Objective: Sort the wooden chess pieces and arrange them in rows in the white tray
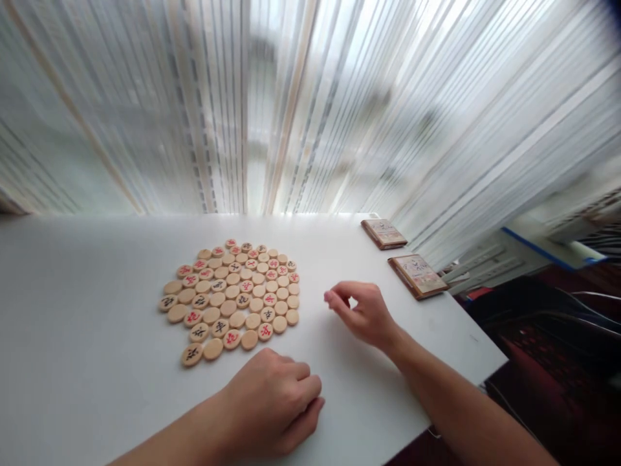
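Many round wooden Chinese chess pieces (229,307) lie flat and close together on the white table (87,336). Some show red or black characters, while others show plain faces. Near the front edge of this cluster, my left hand (279,404) rests in a loose fist, knuckles up, and no piece shows in it. To the right of the pieces, my right hand (363,310) is apart from them, thumb and forefinger brought together in a ring. I see nothing between its fingertips. Neither hand touches a piece.
Two flat brown-edged boxes (418,275) (383,233) with printed lids lie along the table's right side. Striped sheer curtains (272,110) hang behind the far edge. Past the right edge are dark items and cables (543,310), and a blue-edged surface (538,249).
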`<state>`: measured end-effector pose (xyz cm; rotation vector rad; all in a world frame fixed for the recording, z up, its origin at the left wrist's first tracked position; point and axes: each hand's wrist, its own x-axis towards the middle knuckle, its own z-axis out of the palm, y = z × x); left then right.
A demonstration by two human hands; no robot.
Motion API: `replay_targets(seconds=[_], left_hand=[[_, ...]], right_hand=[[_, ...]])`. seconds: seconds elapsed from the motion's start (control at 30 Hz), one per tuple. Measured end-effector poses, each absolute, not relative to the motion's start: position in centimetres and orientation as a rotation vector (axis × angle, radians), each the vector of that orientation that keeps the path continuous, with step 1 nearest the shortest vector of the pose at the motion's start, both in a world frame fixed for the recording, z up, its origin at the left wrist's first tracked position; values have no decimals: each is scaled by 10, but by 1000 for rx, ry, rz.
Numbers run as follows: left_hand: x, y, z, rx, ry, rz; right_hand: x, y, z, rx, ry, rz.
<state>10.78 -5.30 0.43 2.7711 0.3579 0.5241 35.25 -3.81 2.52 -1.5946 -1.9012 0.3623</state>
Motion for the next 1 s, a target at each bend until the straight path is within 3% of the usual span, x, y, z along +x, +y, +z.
replay_targets(seconds=[0.2, 0.37, 0.7, 0.8, 1.0], left_hand=[[113, -49, 3, 2753, 384, 561], [112, -51, -4, 2717, 425, 572], [108, -52, -1, 2536, 480, 575], [108, -55, 5, 2190, 520, 627], [108, -36, 45, 880, 637, 879]], right_hand=[[471, 44, 58, -2108, -1460, 17], [530, 87, 57, -2413, -1210, 44], [504, 79, 62, -2339, -1233, 219], [477, 69, 71, -2214, -1338, 288], [386, 21, 79, -1875, -1619, 513]])
